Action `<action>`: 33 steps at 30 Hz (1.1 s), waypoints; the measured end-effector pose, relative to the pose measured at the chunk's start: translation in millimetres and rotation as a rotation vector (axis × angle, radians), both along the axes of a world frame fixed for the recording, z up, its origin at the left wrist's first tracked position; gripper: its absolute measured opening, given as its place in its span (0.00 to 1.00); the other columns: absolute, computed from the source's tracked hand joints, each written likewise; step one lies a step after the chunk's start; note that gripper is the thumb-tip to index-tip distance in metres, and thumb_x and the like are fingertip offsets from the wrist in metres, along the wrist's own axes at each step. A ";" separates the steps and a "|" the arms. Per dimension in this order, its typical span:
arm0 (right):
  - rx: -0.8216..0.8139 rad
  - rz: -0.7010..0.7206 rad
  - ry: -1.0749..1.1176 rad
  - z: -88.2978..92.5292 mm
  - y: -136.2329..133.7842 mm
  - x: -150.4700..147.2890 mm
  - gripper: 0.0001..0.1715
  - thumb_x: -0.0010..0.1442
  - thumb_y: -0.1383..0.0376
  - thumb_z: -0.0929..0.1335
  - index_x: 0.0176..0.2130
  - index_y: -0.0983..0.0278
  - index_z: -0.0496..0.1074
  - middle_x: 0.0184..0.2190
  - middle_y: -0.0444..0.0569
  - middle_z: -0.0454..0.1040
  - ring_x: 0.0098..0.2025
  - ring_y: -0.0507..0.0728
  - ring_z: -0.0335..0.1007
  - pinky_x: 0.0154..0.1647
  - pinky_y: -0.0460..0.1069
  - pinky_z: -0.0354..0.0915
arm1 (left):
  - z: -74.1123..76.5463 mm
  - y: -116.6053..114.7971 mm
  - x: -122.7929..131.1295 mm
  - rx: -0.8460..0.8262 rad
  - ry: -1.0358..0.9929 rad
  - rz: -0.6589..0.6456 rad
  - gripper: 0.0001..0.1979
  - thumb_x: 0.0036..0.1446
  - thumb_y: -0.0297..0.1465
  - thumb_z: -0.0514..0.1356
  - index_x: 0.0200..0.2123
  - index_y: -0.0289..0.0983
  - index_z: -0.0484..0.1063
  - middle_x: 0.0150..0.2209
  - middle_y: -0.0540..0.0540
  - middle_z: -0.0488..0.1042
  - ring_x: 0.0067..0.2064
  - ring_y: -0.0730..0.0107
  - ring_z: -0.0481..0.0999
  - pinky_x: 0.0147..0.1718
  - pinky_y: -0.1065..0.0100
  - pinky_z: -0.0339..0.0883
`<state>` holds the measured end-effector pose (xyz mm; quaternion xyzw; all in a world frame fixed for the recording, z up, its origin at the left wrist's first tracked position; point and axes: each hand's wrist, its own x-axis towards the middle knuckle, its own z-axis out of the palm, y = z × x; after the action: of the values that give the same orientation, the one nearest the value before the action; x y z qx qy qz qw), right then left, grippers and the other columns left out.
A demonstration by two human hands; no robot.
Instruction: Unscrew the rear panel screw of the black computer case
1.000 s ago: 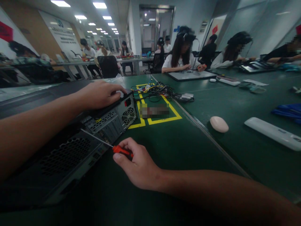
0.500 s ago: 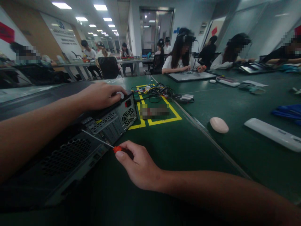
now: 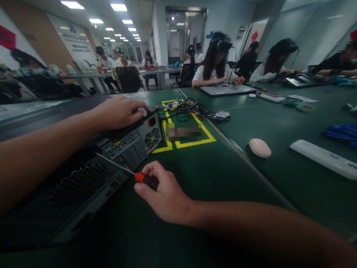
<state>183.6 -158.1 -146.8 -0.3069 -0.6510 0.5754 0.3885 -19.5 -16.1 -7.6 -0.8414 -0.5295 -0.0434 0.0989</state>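
While the left hand (image 3: 118, 111) lies unclenched on the case (image 3: 83, 182), the right (image 3: 166, 197) grips a screwdriver (image 3: 140, 177), tip (image 3: 98, 154) indistinct.

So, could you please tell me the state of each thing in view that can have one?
Computer case: on the table, back facing out; open or shut unclear
Screwdriver: held, shaft pointing toward the computer case; tip contact unclear
Right hand: gripping the screwdriver
Left hand: resting on the computer case
Cables: loosely tangled
Pale oval object: lying loose
Ceiling lights: on
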 end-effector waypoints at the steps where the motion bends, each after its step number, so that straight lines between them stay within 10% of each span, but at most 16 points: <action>1: -0.002 0.005 0.009 -0.4 0.6 0.0 0.12 0.66 0.63 0.75 0.44 0.59 0.68 0.34 0.40 0.72 0.36 0.54 0.71 0.39 0.51 0.66 | 0.4 -0.7 0.7 -0.003 -0.002 0.006 0.29 0.69 0.42 0.51 0.65 0.43 0.82 0.39 0.38 0.84 0.40 0.51 0.80 0.50 0.51 0.69; 17: -0.003 0.004 0.001 -0.9 0.3 0.4 0.11 0.67 0.61 0.74 0.44 0.59 0.69 0.34 0.41 0.72 0.36 0.55 0.70 0.39 0.51 0.65 | 6.2 -11.8 6.5 -0.015 0.108 0.036 0.28 0.76 0.38 0.47 0.68 0.39 0.77 0.40 0.42 0.79 0.36 0.63 0.68 0.45 0.60 0.60; 33: -0.001 -0.018 -0.011 -2.8 -0.4 -1.4 0.09 0.69 0.59 0.73 0.43 0.61 0.72 0.33 0.41 0.73 0.34 0.53 0.68 0.36 0.50 0.64 | -0.1 0.9 -0.1 0.007 0.040 0.024 0.29 0.71 0.41 0.50 0.67 0.44 0.80 0.41 0.39 0.84 0.43 0.49 0.82 0.52 0.49 0.69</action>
<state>182.2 -158.5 -149.5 -0.3158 -0.6501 0.5705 0.3901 -19.6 -15.2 -7.7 -0.8355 -0.5371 -0.0271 0.1131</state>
